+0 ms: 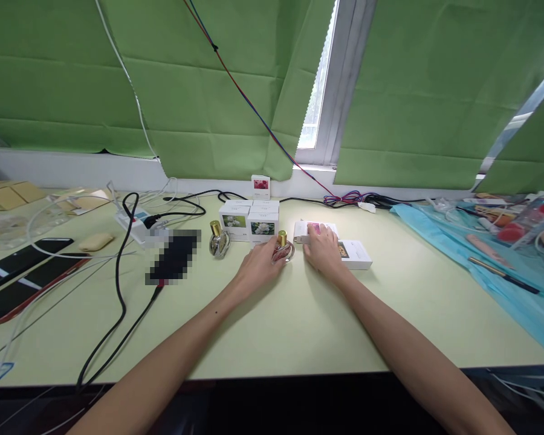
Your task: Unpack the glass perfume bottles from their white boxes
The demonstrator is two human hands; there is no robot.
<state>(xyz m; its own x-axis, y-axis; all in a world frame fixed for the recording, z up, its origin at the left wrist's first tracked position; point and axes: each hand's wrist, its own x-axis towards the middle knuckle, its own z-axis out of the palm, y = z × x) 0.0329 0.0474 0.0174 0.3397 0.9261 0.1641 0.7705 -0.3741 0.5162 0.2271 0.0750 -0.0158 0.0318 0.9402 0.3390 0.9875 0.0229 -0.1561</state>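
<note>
My left hand point(260, 266) has its fingers closed around a small perfume bottle point(283, 249) with a gold cap, which is upright at the table's middle. My right hand point(323, 248) grips a white box point(301, 231) with a pink flower picture, lying on its side; the palm hides part of it. Right beside that hand lies another white box point(358, 255) with a dark picture. A second gold-capped perfume bottle point(218, 241) stands to the left. Behind my left hand, several white boxes with white-flower pictures point(263, 228) are grouped together.
A white box with a red flower picture point(260, 187) stands against the wall. To the left lie phones point(36, 272), a power strip point(138, 225) and loose cables. Blue plastic sheeting point(457, 241) with clutter covers the right side. Green blinds point(208, 109) hang behind the table.
</note>
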